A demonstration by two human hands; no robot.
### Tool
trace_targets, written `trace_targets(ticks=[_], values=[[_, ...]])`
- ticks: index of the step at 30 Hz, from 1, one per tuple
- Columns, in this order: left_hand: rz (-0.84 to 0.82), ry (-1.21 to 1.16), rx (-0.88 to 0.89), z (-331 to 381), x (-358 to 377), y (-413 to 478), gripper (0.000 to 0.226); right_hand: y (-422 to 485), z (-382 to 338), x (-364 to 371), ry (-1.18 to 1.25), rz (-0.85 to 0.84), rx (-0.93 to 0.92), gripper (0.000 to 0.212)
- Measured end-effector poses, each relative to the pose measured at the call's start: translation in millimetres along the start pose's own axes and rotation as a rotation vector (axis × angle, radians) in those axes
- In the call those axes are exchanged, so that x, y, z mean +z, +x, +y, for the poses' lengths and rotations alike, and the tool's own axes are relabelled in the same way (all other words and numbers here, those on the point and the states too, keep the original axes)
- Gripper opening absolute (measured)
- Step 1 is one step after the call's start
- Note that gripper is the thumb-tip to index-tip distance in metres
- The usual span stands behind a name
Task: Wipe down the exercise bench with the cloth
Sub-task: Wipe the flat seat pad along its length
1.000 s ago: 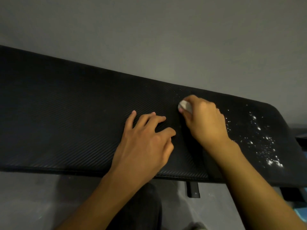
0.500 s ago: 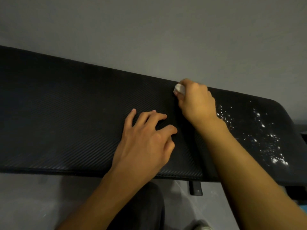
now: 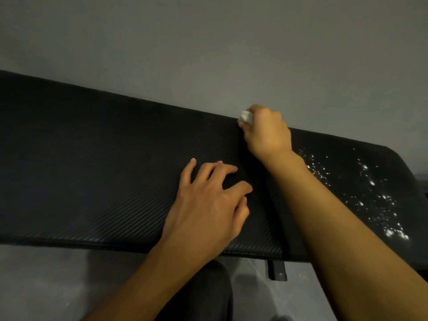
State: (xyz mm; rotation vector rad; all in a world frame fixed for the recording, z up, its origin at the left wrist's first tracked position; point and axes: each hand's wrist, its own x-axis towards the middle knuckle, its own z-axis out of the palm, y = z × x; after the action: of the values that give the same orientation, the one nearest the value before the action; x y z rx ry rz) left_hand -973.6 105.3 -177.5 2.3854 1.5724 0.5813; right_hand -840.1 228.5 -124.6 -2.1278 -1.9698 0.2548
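Right, gripped the cloth [image 3: 246, 117] tight in the right hand [image 3: 266, 133], fingers [image 3: 256, 110] curled round it with only a white corner showing, up at the 12 o'clock edge of the surface [image 3: 92, 170]. Reached that far, by the look of it, to start a stroke across the full width. Planted the left hand [image 3: 208, 205] at about 7 o'clock of the cloth, fingers [image 3: 215, 173] spread and loosely bent, tips resting on the surface, holding nothing, likely to brace the lean and keep things steady. Left the white specks [image 3: 370, 198] scattered toward the 3 o'clock end, beyond the right forearm [image 3: 335, 216], not yet wiped. Judged the job partway: clean-looking from the hands round to 9 o'clock, mess waiting opposite. Called for firm pressure next, probably, and a sweep toward those specks without flicking them over the edge.
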Motion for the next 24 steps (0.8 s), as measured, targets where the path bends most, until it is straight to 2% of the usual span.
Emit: trace_targets(ticks=[5,7,10,12,15,18,21,24], values=[[-0.004,-0.013,-0.001,0,-1,0,0.03,-66,11,-12,-0.045,-0.14,-0.196,0.016],[-0.001,-0.019,-0.003,0,-1,0,0.031,-83,33,-18,-0.118,-0.121,-0.142,0.019],[-0.003,-0.028,-0.002,-1,-2,0,0.031,-80,54,-25,-0.17,-0.017,0.033,0.032],[0.0,-0.028,0.001,0,-2,-1,0.031,-88,55,-26,-0.158,-0.01,0.007,0.032],[0.007,-0.022,0.006,-1,-1,0,0.032,-135,47,-24,-0.056,-0.11,-0.121,0.029],[0.016,-0.015,0.009,-2,1,0,0.031,-167,52,-29,-0.02,-0.166,-0.148,0.029],[0.011,-0.002,0.01,-3,1,0,0.03,-144,64,-29,-0.068,-0.092,-0.117,0.035],[0.009,-0.006,0.014,-2,1,-1,0.031,-110,69,-22,-0.04,-0.002,-0.052,0.028]])
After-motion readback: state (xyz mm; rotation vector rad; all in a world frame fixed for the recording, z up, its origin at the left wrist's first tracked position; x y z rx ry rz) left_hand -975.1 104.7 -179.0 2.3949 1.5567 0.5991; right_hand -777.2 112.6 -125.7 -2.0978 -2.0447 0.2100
